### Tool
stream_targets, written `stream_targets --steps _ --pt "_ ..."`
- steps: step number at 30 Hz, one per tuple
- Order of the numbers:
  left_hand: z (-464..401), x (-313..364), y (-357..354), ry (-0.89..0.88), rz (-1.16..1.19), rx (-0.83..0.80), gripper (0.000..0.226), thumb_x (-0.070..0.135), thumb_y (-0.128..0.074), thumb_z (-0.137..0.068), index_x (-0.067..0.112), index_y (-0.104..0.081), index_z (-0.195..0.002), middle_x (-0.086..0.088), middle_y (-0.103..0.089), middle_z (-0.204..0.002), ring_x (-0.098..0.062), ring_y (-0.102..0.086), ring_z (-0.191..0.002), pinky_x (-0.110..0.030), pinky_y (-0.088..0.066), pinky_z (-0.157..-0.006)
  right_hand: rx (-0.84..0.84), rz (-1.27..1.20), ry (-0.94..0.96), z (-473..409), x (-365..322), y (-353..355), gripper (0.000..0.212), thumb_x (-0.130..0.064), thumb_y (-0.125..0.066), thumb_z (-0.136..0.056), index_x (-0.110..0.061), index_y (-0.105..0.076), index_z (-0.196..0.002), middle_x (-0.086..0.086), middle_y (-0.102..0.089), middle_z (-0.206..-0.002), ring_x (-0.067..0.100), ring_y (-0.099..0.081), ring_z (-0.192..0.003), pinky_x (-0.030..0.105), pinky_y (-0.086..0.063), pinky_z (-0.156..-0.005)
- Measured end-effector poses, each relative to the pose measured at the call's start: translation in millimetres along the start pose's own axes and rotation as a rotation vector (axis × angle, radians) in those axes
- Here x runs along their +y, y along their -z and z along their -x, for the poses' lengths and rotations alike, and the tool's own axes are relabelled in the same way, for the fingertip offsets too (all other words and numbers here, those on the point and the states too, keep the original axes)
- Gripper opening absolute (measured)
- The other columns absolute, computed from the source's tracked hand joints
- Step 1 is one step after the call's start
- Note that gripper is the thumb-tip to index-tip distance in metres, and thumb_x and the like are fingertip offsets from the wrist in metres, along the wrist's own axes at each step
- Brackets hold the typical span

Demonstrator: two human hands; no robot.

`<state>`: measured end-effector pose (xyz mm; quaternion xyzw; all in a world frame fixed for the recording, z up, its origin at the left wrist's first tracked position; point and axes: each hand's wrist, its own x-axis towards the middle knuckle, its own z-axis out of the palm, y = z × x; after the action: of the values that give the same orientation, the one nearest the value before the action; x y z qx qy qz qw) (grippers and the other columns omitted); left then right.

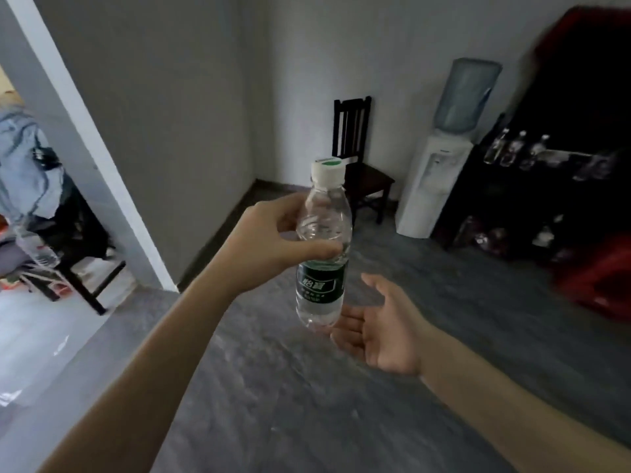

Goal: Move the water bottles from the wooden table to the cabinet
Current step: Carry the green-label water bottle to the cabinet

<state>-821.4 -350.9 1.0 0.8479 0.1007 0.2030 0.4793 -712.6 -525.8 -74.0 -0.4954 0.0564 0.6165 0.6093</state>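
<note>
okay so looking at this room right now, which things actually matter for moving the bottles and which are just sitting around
Part of the job:
- water bottle, gripped upright in the left hand
- right hand, open beneath it
- dark cabinet
- bottles on the cabinet

Just lying about:
- water dispenser
- wooden chair
- red item on the floor, blurred

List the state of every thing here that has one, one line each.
Bottle: capped, upright, held in the air by the left hand.
Left hand: grips the bottle's upper body.
Right hand: open, palm up, just below the bottle's base.
Cabinet bottles: standing on the dark cabinet.
Dispenser: jug mounted on top.
Chair: nobody on it.
</note>
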Motion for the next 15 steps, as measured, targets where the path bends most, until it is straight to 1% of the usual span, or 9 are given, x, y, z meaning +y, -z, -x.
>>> stream_targets --steps 2,3,4,7,10,11,13,14,15 --pt "-12 9 -14 -0.017 0.0 -0.037 0.054 0.032 -0.087 -0.073 0.028 -0.068 -0.123 0.014 -0.077 -0.105 0.0 -0.072 -0.098 -0.026 -0.055 -0.094 0.0 -0.054 0.024 8 -4 18 0.084 -0.062 -0.045 -0.089 0.008 -0.054 -0.134 0.024 -0.053 -0.143 0.03 -0.053 -0.117 0.031 -0.047 -0.081" --pt "-18 13 -21 -0.024 0.008 -0.052 0.054 0.03 -0.087 -0.074 0.028 -0.067 -0.124 0.014 -0.077 -0.105 0.0 -0.072 -0.098 -0.023 -0.054 -0.093 -0.009 -0.085 0.037 11 -6 26 0.084 -0.062 -0.045 -0.089 0.009 -0.054 -0.134 0.025 -0.055 -0.141 0.03 -0.051 -0.123 0.031 -0.047 -0.082" --pt "-24 17 -28 -0.032 0.014 -0.068 0.053 0.029 -0.087 -0.074 0.028 -0.067 -0.124 0.013 -0.077 -0.106 0.001 -0.071 -0.099 -0.021 -0.053 -0.092 -0.02 -0.112 0.05 15 -9 34 0.083 -0.061 -0.044 -0.09 0.009 -0.054 -0.133 0.026 -0.058 -0.137 0.031 -0.054 -0.124 0.03 -0.047 -0.083" --pt "-45 27 -50 -0.046 0.023 -0.116 0.049 0.027 -0.086 -0.075 0.032 -0.068 -0.12 0.015 -0.077 -0.104 0.002 -0.072 -0.098 -0.017 -0.052 -0.089 -0.03 -0.164 0.078 26 -19 56 0.079 -0.059 -0.042 -0.092 0.01 -0.056 -0.128 0.027 -0.065 -0.127 0.031 -0.069 -0.098 0.03 -0.047 -0.083" --pt "-67 37 -77 -0.071 0.019 -0.15 0.047 0.027 -0.086 -0.075 0.035 -0.068 -0.118 0.015 -0.077 -0.104 0.0 -0.072 -0.099 -0.023 -0.053 -0.094 0.001 -0.206 0.102 33 -34 82 0.076 -0.057 -0.044 -0.092 0.01 -0.059 -0.123 0.025 -0.069 -0.119 0.031 -0.071 -0.082 0.031 -0.048 -0.081" --pt "-75 40 -87 -0.078 0.02 -0.152 0.048 0.027 -0.086 -0.075 0.034 -0.068 -0.119 0.014 -0.077 -0.105 -0.001 -0.072 -0.1 -0.027 -0.053 -0.095 0.014 -0.219 0.113 36 -41 93 0.075 -0.057 -0.044 -0.092 0.01 -0.059 -0.124 0.025 -0.067 -0.122 0.031 -0.071 -0.085 0.031 -0.048 -0.08" --pt "-91 46 -109 -0.087 0.03 -0.153 0.05 0.026 -0.086 -0.075 0.031 -0.068 -0.121 0.012 -0.077 -0.105 -0.004 -0.072 -0.101 -0.033 -0.054 -0.098 0.029 -0.246 0.13 43 -55 116 0.076 -0.057 -0.044 -0.092 0.01 -0.057 -0.128 0.026 -0.062 -0.131 0.032 -0.066 -0.106 0.031 -0.049 -0.082" --pt "-100 49 -120 -0.096 0.034 -0.155 0.051 0.025 -0.086 -0.075 0.03 -0.067 -0.122 0.011 -0.077 -0.106 -0.005 -0.072 -0.101 -0.035 -0.055 -0.099 0.027 -0.261 0.14 47 -63 127 0.076 -0.056 -0.044 -0.092 0.01 -0.056 -0.128 0.026 -0.063 -0.13 0.033 -0.065 -0.11 0.031 -0.048 -0.083" --pt "-108 54 -131 -0.107 0.033 -0.161 0.051 0.025 -0.086 -0.075 0.029 -0.067 -0.123 0.011 -0.077 -0.106 -0.005 -0.072 -0.101 -0.035 -0.055 -0.099 0.027 -0.273 0.148 51 -72 138 0.075 -0.056 -0.044 -0.093 0.01 -0.056 -0.127 0.026 -0.066 -0.125 0.033 -0.067 -0.105 0.031 -0.049 -0.082"
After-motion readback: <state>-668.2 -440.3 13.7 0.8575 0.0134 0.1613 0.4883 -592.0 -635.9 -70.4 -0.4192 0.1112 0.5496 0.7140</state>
